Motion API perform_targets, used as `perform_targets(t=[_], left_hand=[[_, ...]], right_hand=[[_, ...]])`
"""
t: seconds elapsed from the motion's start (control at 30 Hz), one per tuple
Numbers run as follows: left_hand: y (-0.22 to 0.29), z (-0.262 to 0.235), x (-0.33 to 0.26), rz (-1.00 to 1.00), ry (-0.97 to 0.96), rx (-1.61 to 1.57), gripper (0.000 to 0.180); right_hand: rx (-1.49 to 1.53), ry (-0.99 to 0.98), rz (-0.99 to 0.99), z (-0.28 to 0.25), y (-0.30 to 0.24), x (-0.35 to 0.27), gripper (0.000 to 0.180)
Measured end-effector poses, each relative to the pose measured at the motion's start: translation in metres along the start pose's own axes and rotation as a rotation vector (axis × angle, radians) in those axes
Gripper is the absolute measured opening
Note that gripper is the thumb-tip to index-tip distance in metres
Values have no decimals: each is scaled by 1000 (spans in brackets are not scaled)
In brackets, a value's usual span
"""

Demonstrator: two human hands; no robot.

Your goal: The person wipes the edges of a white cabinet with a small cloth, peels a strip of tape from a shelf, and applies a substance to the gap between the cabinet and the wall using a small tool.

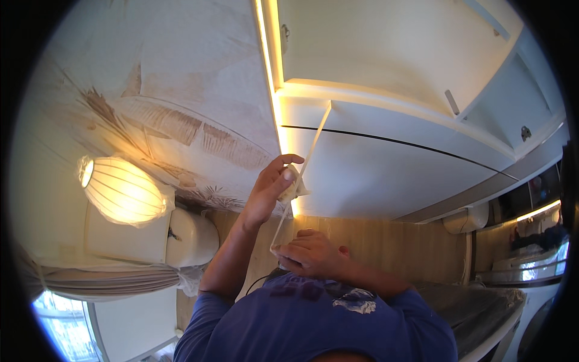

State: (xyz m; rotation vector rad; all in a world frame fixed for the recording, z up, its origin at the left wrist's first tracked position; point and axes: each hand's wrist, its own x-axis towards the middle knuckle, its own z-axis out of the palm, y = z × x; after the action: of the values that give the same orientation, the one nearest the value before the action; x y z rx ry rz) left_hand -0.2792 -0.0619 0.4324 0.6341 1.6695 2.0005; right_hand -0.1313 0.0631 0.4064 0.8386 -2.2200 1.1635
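My left hand [268, 188] is closed, thumb and fingers around a small crumpled off-white wad [292, 188]; whether it is cloth or paper I cannot tell. A long thin pale strip [313, 143] runs slantwise past that wad, its far end before the white cabinet front [368, 175]. At its near end, my right hand [312, 253] grips the strip close to my chest with the fingers curled. Part of the strip is hidden behind the wad and my left fingers.
A lit strip light [278, 114] edges the cabinet beside a mural wall [181, 78]. To the left are a plastic-wrapped glowing lamp [123, 190] and a rounded white bedside cabinet [193, 238]. Open cabinet compartments [386, 42] lie at the far right, wooden floor [392, 241] below.
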Motion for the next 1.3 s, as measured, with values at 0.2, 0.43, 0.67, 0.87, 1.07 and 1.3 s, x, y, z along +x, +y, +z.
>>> perform_targets(t=[0.2,0.43,0.67,0.87,1.07,1.3], left_hand=[[8,-13,-20,92,79,362,37],[-10,-36,-70,139,393,451,28],[-26,-22,-110,163,472,624,24],[-37,7,-128,241,268,697,22],[-62,2,-127,130,70,907,16],[-78,48,-117,31,-188,820,19]], right_hand=[[119,-225,-88,22,4,3,18],[143,-290,-56,29,9,-2,19],[52,-281,163,3,26,-13,21],[75,-183,501,-23,60,-74,32],[-8,-181,998,-74,65,-98,47],[-37,101,1090,-61,111,-206,40]])
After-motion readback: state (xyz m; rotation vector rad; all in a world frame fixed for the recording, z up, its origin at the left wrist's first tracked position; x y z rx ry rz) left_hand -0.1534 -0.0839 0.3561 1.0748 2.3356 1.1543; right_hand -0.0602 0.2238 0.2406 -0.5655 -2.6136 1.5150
